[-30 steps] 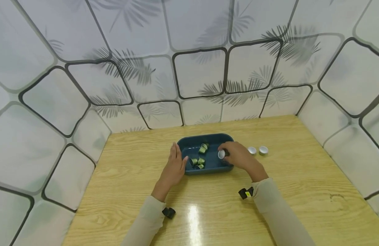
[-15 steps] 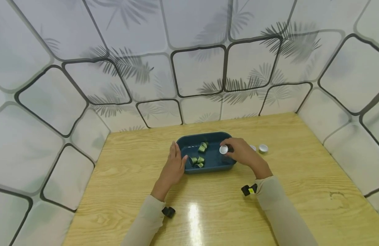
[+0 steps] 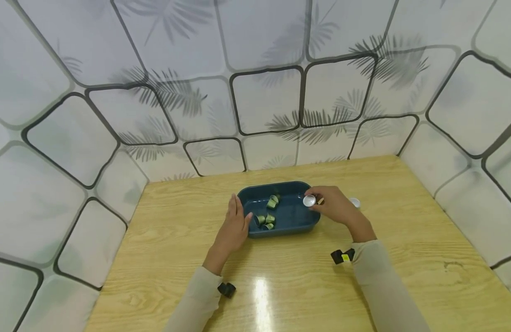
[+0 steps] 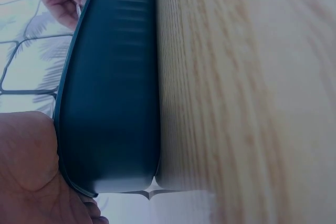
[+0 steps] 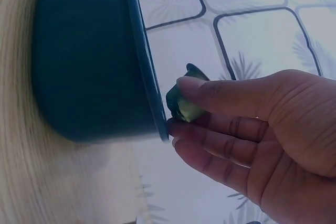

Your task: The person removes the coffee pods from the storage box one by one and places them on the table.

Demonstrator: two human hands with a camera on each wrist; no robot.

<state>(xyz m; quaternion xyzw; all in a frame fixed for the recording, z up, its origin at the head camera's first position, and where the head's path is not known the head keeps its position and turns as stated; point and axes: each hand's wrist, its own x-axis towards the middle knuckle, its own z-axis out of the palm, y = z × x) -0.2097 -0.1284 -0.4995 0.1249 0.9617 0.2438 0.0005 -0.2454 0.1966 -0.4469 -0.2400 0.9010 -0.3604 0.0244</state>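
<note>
My right hand (image 3: 336,205) pinches a green coffee capsule (image 5: 189,98) between thumb and fingers. Its silvery lid faces up in the head view, and it is held over the right end of a dark blue tray (image 3: 290,216). Several more green capsules lie in the tray, among them a pair (image 3: 273,202) near the middle and a cluster (image 3: 265,220) at the left. My left hand (image 3: 234,226) rests along the tray's left end with fingers straight; the left wrist view shows its palm against the rim.
A capsule (image 3: 354,203) with a silvery lid stands on the wooden table (image 3: 176,258) right of the tray, partly behind my right hand. A patterned cloth wall (image 3: 268,101) rises behind the table and on both sides.
My right hand has lifted the capsule from inside the tray and moved it right, towards the rim. It now covers one of the capsules on the table. My left hand has stayed put.
</note>
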